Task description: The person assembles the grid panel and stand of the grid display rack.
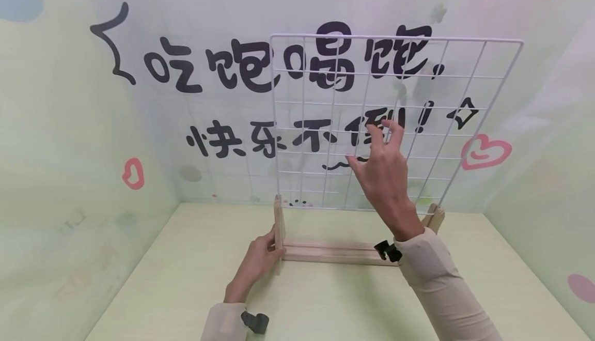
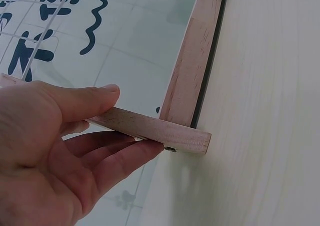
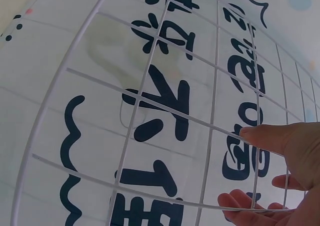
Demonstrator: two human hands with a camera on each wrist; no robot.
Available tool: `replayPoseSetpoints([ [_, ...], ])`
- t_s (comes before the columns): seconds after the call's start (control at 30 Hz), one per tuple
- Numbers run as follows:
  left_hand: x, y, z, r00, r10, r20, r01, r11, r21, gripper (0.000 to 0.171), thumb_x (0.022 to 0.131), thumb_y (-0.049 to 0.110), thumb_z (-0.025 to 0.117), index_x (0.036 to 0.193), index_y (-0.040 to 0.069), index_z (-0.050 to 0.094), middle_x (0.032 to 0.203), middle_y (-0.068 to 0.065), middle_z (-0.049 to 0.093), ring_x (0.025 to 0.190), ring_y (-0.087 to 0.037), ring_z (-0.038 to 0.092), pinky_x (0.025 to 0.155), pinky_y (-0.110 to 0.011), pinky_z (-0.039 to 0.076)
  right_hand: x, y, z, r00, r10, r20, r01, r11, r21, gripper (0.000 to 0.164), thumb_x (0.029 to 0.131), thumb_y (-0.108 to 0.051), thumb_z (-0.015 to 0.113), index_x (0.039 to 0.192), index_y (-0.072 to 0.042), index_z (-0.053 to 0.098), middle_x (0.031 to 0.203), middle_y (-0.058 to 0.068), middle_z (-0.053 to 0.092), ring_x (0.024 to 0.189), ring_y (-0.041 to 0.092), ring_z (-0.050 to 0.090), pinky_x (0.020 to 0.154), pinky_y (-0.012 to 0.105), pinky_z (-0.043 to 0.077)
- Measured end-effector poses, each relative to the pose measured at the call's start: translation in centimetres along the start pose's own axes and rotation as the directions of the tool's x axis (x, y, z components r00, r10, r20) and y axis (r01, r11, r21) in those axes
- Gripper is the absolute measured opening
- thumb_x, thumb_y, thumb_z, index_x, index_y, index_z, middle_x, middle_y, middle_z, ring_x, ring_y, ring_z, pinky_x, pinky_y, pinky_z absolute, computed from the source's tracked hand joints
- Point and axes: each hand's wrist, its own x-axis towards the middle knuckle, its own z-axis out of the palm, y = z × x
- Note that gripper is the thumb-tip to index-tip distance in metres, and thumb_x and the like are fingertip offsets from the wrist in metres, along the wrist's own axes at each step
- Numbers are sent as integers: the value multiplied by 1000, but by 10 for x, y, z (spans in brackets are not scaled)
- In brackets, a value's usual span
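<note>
A white wire grid panel point(image 1: 304, 103) stands tilted above a wooden base point(image 1: 334, 254), its lower corners near two wooden uprights. My left hand point(image 1: 257, 258) pinches the left wooden upright point(image 1: 279, 222), thumb on one face and fingers on the other, as the left wrist view shows. That upright point(image 2: 160, 131) meets the long grooved crossbar point(image 2: 192, 70) at its end. My right hand point(image 1: 386, 175) holds the panel near its middle. In the right wrist view, wires cross in front of the curled fingers point(image 3: 245, 211), while the thumb overlaps the mesh. The right upright point(image 1: 434, 218) is partly hidden by the right forearm.
The base rests on a pale wood-grain tabletop point(image 1: 186, 279). Close behind rises a white backdrop point(image 1: 223, 15) with dark printed characters and shapes, with walls at both sides. A black strap piece point(image 1: 255, 322) hangs at the left cuff, another point(image 1: 388, 251) at the right.
</note>
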Motion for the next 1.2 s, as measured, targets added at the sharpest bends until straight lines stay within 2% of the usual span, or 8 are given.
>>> replayPoseSetpoints([
  [0.5, -1, 2, -1, 1000, -9, -9, 9, 1000, 16, 67, 93, 6, 66, 152, 3, 35, 138, -28, 54, 117, -44, 61, 94, -49, 53, -7, 4, 6, 1000, 8, 19, -8, 1000, -1, 69, 75, -16, 88, 132, 2, 55, 140, 23, 42, 50, 29, 53, 45, 37, 50],
  [0.8, 0, 1, -1, 1000, 18, -10, -18, 1000, 13, 67, 93, 5, 66, 152, 3, 35, 138, -29, 54, 117, -45, 61, 93, -49, 53, -11, 7, 9, 1000, 16, 26, -16, 1000, 6, 67, 75, -15, 88, 131, 3, 56, 139, 24, 42, 50, 30, 53, 46, 37, 51],
  [1.2, -1, 3, 0, 1000, 3, -6, -3, 1000, 15, 69, 94, 7, 65, 155, 6, 31, 140, -28, 53, 118, -44, 61, 94, -49, 53, -16, 9, 11, 999, 13, 33, -13, 1000, 1, 67, 74, -16, 88, 131, 2, 56, 138, 24, 41, 48, 28, 52, 44, 36, 49],
])
